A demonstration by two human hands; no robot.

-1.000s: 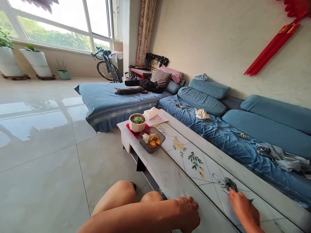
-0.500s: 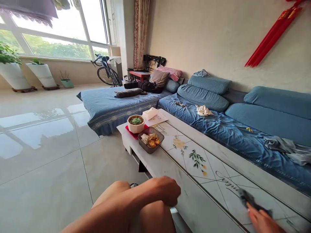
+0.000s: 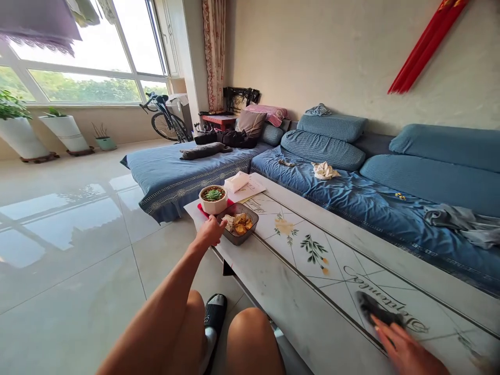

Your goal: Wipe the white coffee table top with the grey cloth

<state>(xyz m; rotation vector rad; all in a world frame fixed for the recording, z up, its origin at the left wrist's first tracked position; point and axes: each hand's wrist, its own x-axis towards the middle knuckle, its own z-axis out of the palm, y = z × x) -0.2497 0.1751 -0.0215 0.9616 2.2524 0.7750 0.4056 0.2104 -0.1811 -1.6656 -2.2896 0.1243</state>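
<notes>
My left hand (image 3: 211, 232) is stretched far forward and grips the near rim of the grey snack basket (image 3: 239, 224) on the long white coffee table (image 3: 289, 276). The basket holds yellow snacks and stands next to a white pot with a green succulent (image 3: 213, 199) on a red mat. My right hand (image 3: 406, 351), at the bottom right, presses a dark cloth (image 3: 375, 312) flat on the tabletop over the painted lettering. Its fingers are spread on the cloth. My bare knees and a black slipper (image 3: 214, 315) show below.
A blue sofa (image 3: 375, 208) with cushions and loose clothes runs along the table's far side. A tissue pack and papers (image 3: 244, 185) lie beyond the pot. A bicycle (image 3: 166, 117) and white planters (image 3: 64, 133) stand by the window across a glossy tiled floor.
My left arm has reached forward from my knee to the snack basket and taken its rim. My right hand has kept sliding the dark cloth on the tabletop. The view has shifted slightly.
</notes>
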